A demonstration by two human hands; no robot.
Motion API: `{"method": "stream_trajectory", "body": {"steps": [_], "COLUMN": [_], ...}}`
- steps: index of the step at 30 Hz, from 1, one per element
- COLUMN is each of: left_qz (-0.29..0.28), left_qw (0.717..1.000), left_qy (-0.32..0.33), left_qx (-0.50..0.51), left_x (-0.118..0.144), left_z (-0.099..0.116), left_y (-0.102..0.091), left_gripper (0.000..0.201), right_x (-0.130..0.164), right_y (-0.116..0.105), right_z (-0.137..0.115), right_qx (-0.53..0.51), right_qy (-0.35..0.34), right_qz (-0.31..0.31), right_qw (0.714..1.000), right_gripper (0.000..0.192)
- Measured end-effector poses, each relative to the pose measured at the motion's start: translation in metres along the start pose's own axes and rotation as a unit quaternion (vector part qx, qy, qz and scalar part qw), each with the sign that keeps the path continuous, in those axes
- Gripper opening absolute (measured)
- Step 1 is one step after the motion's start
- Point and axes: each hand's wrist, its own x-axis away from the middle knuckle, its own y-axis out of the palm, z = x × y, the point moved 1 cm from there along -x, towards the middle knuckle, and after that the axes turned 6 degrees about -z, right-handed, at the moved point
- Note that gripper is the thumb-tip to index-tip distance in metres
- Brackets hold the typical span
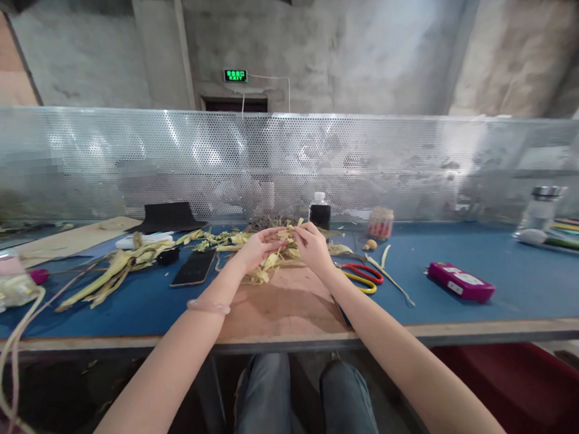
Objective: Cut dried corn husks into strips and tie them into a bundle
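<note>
Pale dried husk strips [272, 255] sit bunched between both hands on a brown board [286, 304], pulled central so both hands reach them. Left hand [256, 248] lies over the bunch, fingers curled loosely onto it, pinning it flat. Right hand [313, 245] pinches one strip end at its fingertips; grip looks closed, though small and blurred, so hard to confirm. Just right of the right fingers: scissors [363, 276] with red and yellow handles, kept close. Left of the left fingers: a dark phone [193, 267], then a longer husk pile [118, 270]. Beyond the fingers: a dark bottle [320, 212]. Well right: a pink case [460, 282].
</note>
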Motion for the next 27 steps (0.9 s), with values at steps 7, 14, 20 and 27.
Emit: {"method": "stream_trajectory", "body": {"steps": [7, 14, 20, 27], "left_qz": [0.017, -0.026, -0.023, 0.029], "left_qw": [1.000, 0.999, 0.997, 0.998], "left_qy": [0.001, -0.040, -0.070, -0.052], "left_qx": [-0.016, -0.004, 0.001, -0.005], "left_x": [-0.001, 0.005, 0.005, 0.001], "left_z": [-0.002, 0.006, 0.008, 0.004], "left_y": [-0.002, 0.000, 0.000, 0.001], "left_gripper": [0.046, 0.053, 0.052, 0.038], "right_x": [0.000, 0.000, 0.000, -0.001], "right_y": [0.001, 0.000, -0.001, 0.001], "right_z": [-0.001, 0.001, 0.006, 0.007], "right_qx": [-0.010, -0.010, -0.012, -0.032], "right_qy": [-0.008, 0.000, 0.008, 0.005], "right_qz": [-0.016, -0.007, 0.000, -0.012], "right_qw": [1.000, 1.000, 1.000, 0.999], "right_gripper": [0.027, 0.026, 0.026, 0.026]}}
